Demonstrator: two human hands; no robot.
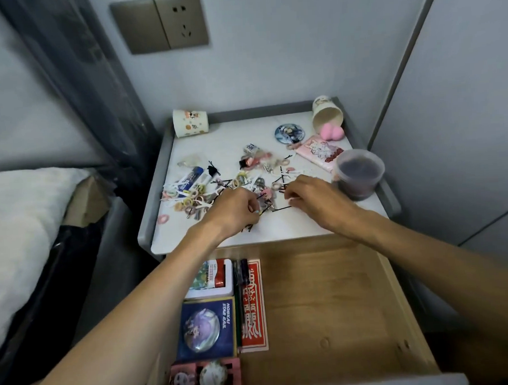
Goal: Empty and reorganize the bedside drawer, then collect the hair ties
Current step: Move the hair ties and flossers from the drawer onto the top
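Head view: we look down on a white bench [229, 140] with the drawer [326, 300] pulled open below it.

1. Hair ties [188, 200]: these lie scattered on the bench, most of them in a heap left of the left grip [236, 211]. One pink tie sits apart near the left rim, and a few more lie between the two grips and behind them. Black hairpins [281, 209] are mixed in among them.
2. Left grip: the fingers are curled and appear to pinch several hairpins, with pin ends sticking out past the knuckles.
3. Right grip [309, 198]: the fingers are curled down with their tips on the bench at one end of a hairpin. We cannot tell whether they hold it.
4. Drawer: its contents stand in a row along the left side. From back to front we see a tin [219, 278], a blue card [205, 328] and a pink box [205, 377]. A pen [240, 284] and a red card [254, 307] lie just beside them.
5. Bench, rear: a cup [190, 122] stands upright at the left corner. A tipped cup [328, 115] lies at the right corner, touching a pink sponge [332, 130]. A badge [289, 131], a pouch [318, 153] and a lidded tub [359, 172] are on the right.
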